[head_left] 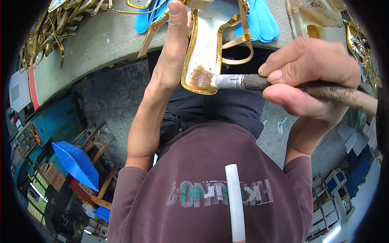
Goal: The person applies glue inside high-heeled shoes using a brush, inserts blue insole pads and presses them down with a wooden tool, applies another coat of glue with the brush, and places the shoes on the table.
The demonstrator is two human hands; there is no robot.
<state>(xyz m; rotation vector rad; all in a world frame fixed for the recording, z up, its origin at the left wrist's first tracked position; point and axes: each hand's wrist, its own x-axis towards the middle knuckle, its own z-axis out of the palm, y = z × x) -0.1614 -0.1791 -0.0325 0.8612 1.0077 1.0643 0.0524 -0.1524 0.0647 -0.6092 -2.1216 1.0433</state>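
A sandal [206,44] with a white insole, gold edging and pale straps is tilted over the near edge of the bench. My left hand [173,50] grips it along its left side; the thumb points up, and the other fingers are mostly hidden behind the sandal. Between the thumb and fingers of my right hand [314,73] is a brush [255,82] with a dark, crusted handle and a metal ferrule. Its brown, wet-looking bristles press on the near, rounded end of the insole.
Gold-strapped sandals are heaped on the bench [97,50] at the far left, and more gold straps [358,44] lie at the far right. Blue pieces with rounded, finger-like ends [259,20] flank the sandal. A stained translucent container [316,16] stands back right. A blue tray [77,164] is lower left.
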